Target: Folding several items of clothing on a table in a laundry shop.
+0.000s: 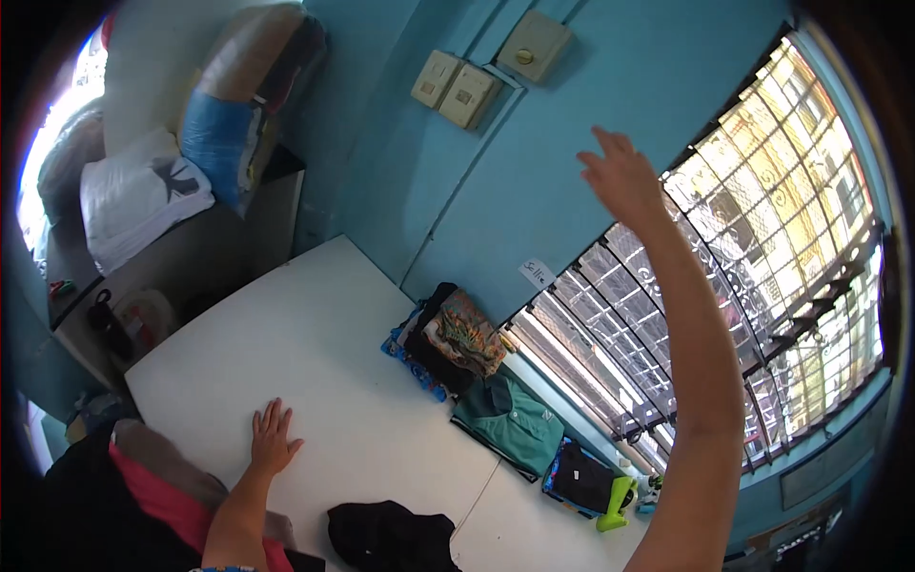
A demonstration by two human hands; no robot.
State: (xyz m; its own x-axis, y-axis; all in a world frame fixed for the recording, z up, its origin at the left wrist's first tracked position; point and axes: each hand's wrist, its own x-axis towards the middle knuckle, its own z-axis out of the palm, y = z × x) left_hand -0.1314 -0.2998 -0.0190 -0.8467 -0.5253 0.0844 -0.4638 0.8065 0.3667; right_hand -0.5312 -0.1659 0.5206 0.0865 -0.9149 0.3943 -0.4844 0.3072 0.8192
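My left hand (271, 436) lies flat on the white table (286, 322), palm down, holding nothing. To its right a black garment (389, 536) is spread near the table's front. My right hand (618, 175) is raised high before the blue wall (486, 207), fingers spread and nothing in them. Just beyond its fingertips, up the wall, are a switch box with a round knob (535, 46) and two switch plates (456, 87). Beside my left forearm sits a heap of black, pink and grey cloth (157, 479).
Folded clothes line the wall side: a patterned stack (457, 336), a green polo shirt (511, 422) and a black folded garment (579, 475) beside a lime-green tape dispenser (615, 506). A grilled louvre window (750, 214) fills the right. Plastic-wrapped bundles (214, 136) stand at the far left.
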